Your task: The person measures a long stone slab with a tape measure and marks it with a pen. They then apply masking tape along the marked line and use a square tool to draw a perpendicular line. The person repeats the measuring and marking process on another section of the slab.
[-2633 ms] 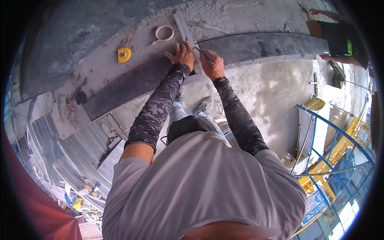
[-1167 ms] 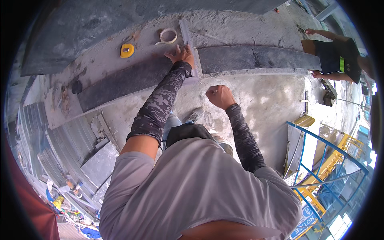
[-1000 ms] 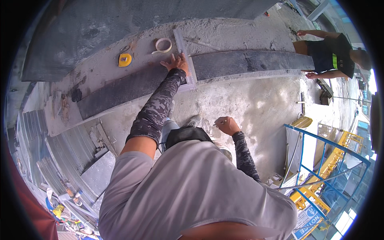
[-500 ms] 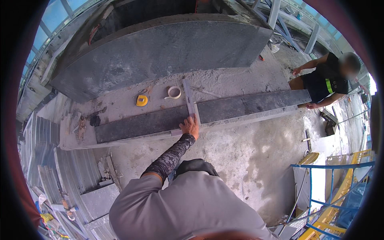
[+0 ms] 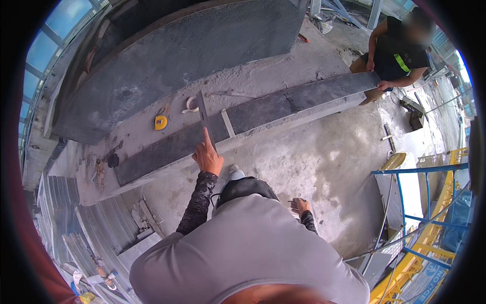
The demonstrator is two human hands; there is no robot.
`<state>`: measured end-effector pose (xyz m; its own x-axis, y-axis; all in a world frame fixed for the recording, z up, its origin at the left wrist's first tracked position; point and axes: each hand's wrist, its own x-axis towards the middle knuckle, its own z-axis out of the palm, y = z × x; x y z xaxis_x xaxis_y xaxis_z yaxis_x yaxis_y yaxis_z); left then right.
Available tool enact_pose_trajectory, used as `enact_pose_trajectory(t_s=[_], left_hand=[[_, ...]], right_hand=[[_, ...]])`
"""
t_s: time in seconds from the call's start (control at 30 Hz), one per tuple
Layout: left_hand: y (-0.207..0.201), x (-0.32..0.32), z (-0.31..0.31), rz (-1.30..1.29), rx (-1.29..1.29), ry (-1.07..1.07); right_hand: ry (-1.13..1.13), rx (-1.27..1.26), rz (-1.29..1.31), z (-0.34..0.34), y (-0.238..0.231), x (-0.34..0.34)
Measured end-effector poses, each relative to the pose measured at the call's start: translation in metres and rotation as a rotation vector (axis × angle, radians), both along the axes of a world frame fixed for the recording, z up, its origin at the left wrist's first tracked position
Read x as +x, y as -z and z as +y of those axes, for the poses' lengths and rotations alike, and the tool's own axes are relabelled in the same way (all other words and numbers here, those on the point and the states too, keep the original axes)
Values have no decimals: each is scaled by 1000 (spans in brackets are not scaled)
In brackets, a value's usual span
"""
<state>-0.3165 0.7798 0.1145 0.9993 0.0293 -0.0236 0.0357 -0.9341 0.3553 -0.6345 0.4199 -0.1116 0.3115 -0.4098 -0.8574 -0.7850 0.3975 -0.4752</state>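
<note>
A long dark stone slab (image 5: 316,99) lies along a low ledge, with a pale strip of tape (image 5: 228,123) across it. My left hand (image 5: 208,158) grips a metal square (image 5: 204,114), index finger stretched along the blade, which stands tilted over the slab left of the strip. My right hand (image 5: 301,205) is at my right side, away from the slab, fingers closed on a thin, dark, pen-like stick (image 5: 292,201). Behind the slab sit a yellow tape measure (image 5: 160,122) and a roll of masking tape (image 5: 192,104), partly behind the blade.
At the slab's far right end a co-worker (image 5: 400,55) has both hands on it. A large dark panel (image 5: 202,55) stands behind the ledge. Metal sheets (image 5: 109,225) are stacked at lower left; a blue rail (image 5: 420,169) and yellow frame (image 5: 428,238) stand at right.
My left hand has lifted the square off the slab and shifted left, uncovering the tape strip. My right hand has come into view. The co-worker's other hand has moved onto the slab.
</note>
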Motion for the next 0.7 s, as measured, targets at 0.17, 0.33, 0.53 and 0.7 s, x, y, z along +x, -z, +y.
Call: enact_pose_trajectory(t_s=[0.17,0.33,0.53,0.7], left_hand=[[-22,24,15,-240,-289,-217],[8,121,26,-418,-386,-480],[18,276,35,-536,-556,-705],[39,382,13,-616,-755,-876]], right_hand=[[-18,39,98,-12,5,16],[-106,48,111,-19,5,31],[-15,34,95,-51,-8,47],[189,-12,36,-85,-33,55]])
